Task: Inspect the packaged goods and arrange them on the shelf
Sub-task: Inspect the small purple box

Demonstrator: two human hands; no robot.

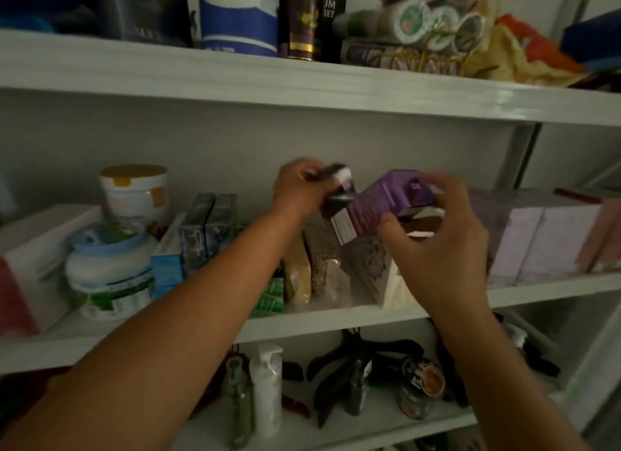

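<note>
Currently both hands are raised in front of the middle shelf (336, 323), each holding a package in the air. Left hand (299, 190) is closed around a small dark pack (339, 190) with a white end; blur hides what it is. Right hand (437, 239) grips a purple box (379, 205) from its near end, fingers curled over the top and thumb underneath; box tilted, far corner low. Pack and box touch or nearly touch; cannot tell which.

Below them on the shelf: upright pouches (312, 265) and a pale patterned box (379, 265), closely packed. Left of these, two dark cartons (208, 228) and a tub (111, 269) with a blue lid. Pale boxes (537, 235) at right.

Risks, as judged:
- Purple box is held at one end only. Tilted like this, it could pivot out of the fingers and fall onto the pouches.
- Pouches look soft and thin-based; a knock from either forearm would likely topple the row.
- Little free space shows directly beneath. Forcing a package in may push neighbours toward the back or off the front edge.
- Low light and motion blur make label reading doubtful.
</note>
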